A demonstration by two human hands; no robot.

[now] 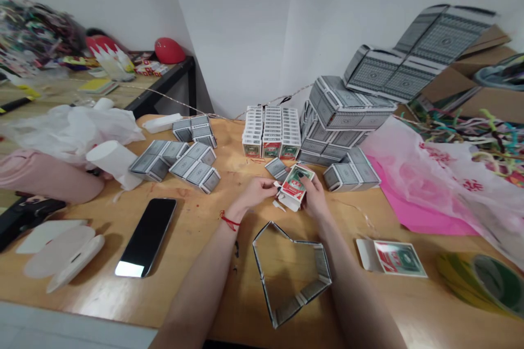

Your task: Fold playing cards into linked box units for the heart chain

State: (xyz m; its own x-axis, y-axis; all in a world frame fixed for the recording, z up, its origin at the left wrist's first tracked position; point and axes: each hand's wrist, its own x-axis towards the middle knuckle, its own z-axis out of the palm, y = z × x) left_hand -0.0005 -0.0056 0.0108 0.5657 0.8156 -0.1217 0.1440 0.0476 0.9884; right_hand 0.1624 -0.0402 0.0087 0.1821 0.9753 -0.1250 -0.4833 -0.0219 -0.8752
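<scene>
Mid-frame | my right grip (314,194) clasps red-green rectangular cardboard box (298,180), left grip (259,192) pinches at its open end | overpulling could tear it

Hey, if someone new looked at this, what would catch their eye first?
Probably the stepped stack of grey patterned blocks at the back right, its top jutting out to the right. Next might be the red-and-green card box near the middle, held by the right hand while the left hand works its fingertips at one end. The hollow angular frame nearer the camera also stands out.
</scene>
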